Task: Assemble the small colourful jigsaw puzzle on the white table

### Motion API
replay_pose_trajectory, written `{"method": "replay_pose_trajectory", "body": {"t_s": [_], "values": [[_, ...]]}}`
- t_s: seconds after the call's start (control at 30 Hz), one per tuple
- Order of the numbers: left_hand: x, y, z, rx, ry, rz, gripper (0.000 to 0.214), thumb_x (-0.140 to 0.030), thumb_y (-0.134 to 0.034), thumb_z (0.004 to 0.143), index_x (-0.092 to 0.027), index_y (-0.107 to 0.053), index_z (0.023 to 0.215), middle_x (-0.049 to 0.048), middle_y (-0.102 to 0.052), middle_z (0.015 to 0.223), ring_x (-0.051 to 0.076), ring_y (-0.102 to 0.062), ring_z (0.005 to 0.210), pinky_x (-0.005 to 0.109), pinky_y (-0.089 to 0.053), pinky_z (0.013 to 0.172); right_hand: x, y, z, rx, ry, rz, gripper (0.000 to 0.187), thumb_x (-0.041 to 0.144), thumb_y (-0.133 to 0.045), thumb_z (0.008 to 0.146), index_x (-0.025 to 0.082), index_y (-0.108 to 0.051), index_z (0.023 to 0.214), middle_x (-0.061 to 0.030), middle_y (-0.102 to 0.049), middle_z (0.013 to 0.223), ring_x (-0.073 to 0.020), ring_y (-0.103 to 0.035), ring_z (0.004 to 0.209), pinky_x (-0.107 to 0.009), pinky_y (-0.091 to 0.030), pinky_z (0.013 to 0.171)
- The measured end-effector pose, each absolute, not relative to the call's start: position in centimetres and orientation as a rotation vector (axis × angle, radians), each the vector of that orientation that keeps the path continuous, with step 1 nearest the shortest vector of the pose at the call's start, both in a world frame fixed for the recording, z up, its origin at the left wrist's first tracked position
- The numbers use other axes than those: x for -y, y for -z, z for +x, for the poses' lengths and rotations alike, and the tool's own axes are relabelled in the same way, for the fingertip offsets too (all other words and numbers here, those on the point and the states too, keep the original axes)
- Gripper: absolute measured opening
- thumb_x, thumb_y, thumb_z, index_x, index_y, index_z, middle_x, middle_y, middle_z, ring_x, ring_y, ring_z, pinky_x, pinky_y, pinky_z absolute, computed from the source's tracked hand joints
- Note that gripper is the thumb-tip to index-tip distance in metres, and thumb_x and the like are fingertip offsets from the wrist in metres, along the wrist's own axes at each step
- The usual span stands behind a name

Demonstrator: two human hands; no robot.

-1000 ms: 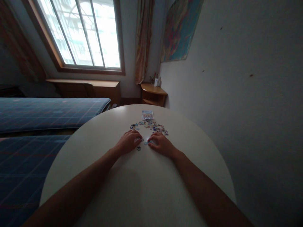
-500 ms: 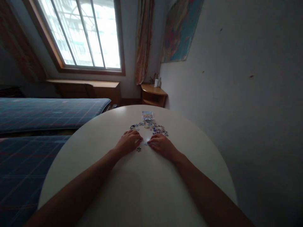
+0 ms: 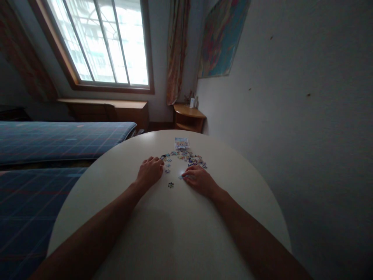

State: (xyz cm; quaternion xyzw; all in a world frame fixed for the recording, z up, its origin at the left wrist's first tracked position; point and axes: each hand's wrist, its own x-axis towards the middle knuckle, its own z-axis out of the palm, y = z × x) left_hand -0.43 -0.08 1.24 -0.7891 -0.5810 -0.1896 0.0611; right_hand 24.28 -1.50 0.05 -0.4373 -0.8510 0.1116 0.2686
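Observation:
On the white round table, my right hand [image 3: 199, 178] has its fingertips closed on a small light-blue jigsaw puzzle piece [image 3: 180, 177]. My left hand [image 3: 150, 170] rests palm down to the left of the loose pieces, fingers slightly bent and a little apart, with nothing seen in it. Just right of its fingers lie two pale pieces, one puzzle piece [image 3: 168, 165] above another puzzle piece [image 3: 167, 171]. Closer to me, a dark-edged puzzle piece [image 3: 171, 185] lies alone. Beyond the hands spreads an arc of loose puzzle pieces [image 3: 184, 155], partly hidden behind my right hand.
A picture packet [image 3: 182, 143] lies at the far side of the round table [image 3: 175, 241]. The wall [image 3: 305, 147] stands to the right. Left of the table are beds with blue plaid covers [image 3: 58, 140]. A wooden corner shelf [image 3: 189, 111] stands beyond.
My left hand has moved left, away from my right hand, and the two pale pieces now show beside it. The right hand stays almost in place with the light-blue piece.

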Motion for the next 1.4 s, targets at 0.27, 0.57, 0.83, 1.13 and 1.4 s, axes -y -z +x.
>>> {"method": "replay_pose_trajectory", "body": {"t_s": [0.27, 0.57, 0.83, 1.13, 1.4], "values": [[-0.6, 0.2, -0.4, 1.779, 0.75, -2.462, 0.026, -0.036, -0.058, 0.09, -0.026, -0.071, 0.11, 0.005, -0.065, 0.127, 0.028, -0.056, 0.118, 0.044, -0.045, 0.103, 1.4, 0.0, 24.3, 2.317, -0.28, -1.172, 0.017, 0.026, -0.066, 0.087, 0.024, -0.076, 0.1, -0.008, -0.069, 0.11, -0.0218, -0.062, 0.106, -0.037, -0.046, 0.098], [-1.7, 0.4, -1.1, 1.774, 0.755, -2.377, 0.031, -0.027, -0.047, 0.095, -0.022, -0.069, 0.116, 0.0066, -0.066, 0.128, 0.028, -0.057, 0.118, 0.046, -0.046, 0.103, 1.5, 0.0, 24.3, 2.312, -0.272, -1.164, 0.016, 0.024, -0.066, 0.087, 0.023, -0.076, 0.1, -0.0091, -0.069, 0.11, -0.0217, -0.061, 0.108, -0.037, -0.046, 0.099], [-2.6, 1.9, -0.6, 1.423, 0.66, -2.747, 0.045, -0.026, -0.037, 0.097, -0.015, -0.052, 0.138, 0.0108, -0.058, 0.139, 0.025, -0.042, 0.139, 0.044, -0.034, 0.116, 1.7, -0.5, 24.1, 2.331, -0.272, -1.18, 0.017, 0.024, -0.066, 0.087, 0.023, -0.076, 0.1, -0.0089, -0.069, 0.111, -0.0221, -0.061, 0.108, -0.037, -0.046, 0.099], [-0.8, 0.8, 0.3, 1.38, 0.818, -2.89, 0.029, -0.029, -0.054, 0.092, -0.025, -0.065, 0.119, 0.0039, -0.071, 0.118, 0.022, -0.062, 0.114, 0.039, -0.044, 0.105, 1.6, -0.3, 24.5, 2.322, -0.306, -1.153, 0.015, 0.025, -0.066, 0.087, 0.023, -0.077, 0.098, -0.0086, -0.069, 0.109, -0.0207, -0.062, 0.105, -0.036, -0.046, 0.099], [-0.5, 0.1, 0.7, 1.475, 0.859, -2.934, 0.029, -0.023, -0.054, 0.091, -0.024, -0.065, 0.119, 0.0031, -0.073, 0.109, 0.02, -0.065, 0.106, 0.035, -0.045, 0.1, 1.8, -0.5, 24.3, 2.297, -0.304, -1.179, 0.015, 0.023, -0.066, 0.086, 0.023, -0.077, 0.097, -0.0085, -0.069, 0.109, -0.0206, -0.062, 0.105, -0.035, -0.046, 0.097]]}}
